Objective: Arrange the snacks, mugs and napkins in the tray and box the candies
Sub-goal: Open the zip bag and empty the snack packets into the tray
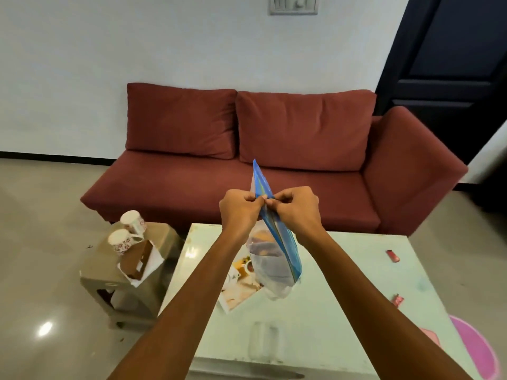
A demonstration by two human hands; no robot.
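Observation:
I hold a clear zip bag [270, 266] with a blue seal strip up above the pale green table [343, 297]. My left hand [240, 211] and my right hand [295, 208] both pinch the seal near its upper end, one on each side. Dark snack pieces show through the bag's plastic. Two white mugs [126, 231] with a red flower pattern lie tilted on a low stool [123, 272] to the left, beside a brown napkin holder on white napkins [140, 260]. Two red wrapped candies [393, 256] [398, 300] lie on the table's right side.
A printed card or mat [241, 286] lies on the table under the bag. A pink round item [474, 349] sits at the table's near right corner. A red sofa [274, 160] stands behind the table, with a dark door [452, 64] at the right.

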